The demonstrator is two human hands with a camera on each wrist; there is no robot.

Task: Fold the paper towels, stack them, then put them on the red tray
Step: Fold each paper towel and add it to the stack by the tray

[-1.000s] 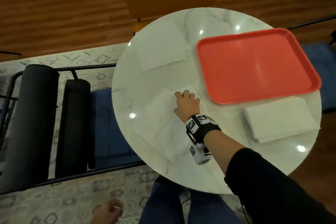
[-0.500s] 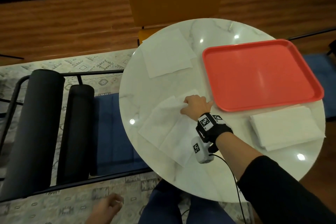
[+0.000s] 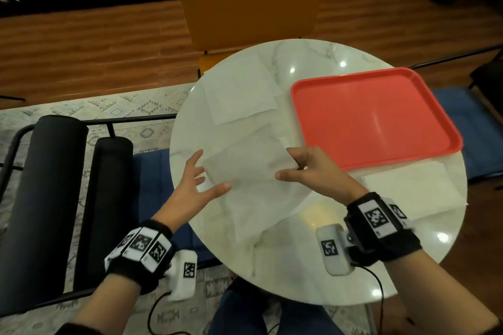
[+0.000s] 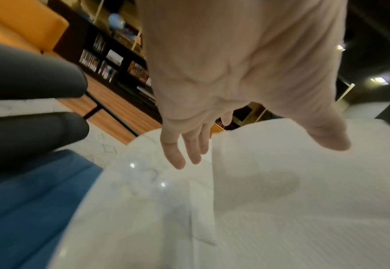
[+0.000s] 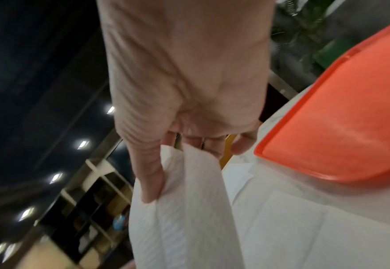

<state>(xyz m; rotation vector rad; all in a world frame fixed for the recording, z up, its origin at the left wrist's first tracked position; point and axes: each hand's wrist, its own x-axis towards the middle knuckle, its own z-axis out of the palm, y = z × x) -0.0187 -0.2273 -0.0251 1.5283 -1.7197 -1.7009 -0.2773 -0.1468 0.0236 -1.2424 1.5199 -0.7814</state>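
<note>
My right hand [image 3: 313,171] pinches a raised towel [image 3: 245,168] edge beside the tray [image 3: 375,119]. My left hand [image 3: 190,187], fingers spread, hovers at the towel's other side.

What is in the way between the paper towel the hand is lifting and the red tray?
Nothing that shows. The right hand pinches the paper towel right beside the near edge of the red tray, with only bare table between them. The tray holds nothing. The left hand is open on the towel's other side, away from the tray.
</note>
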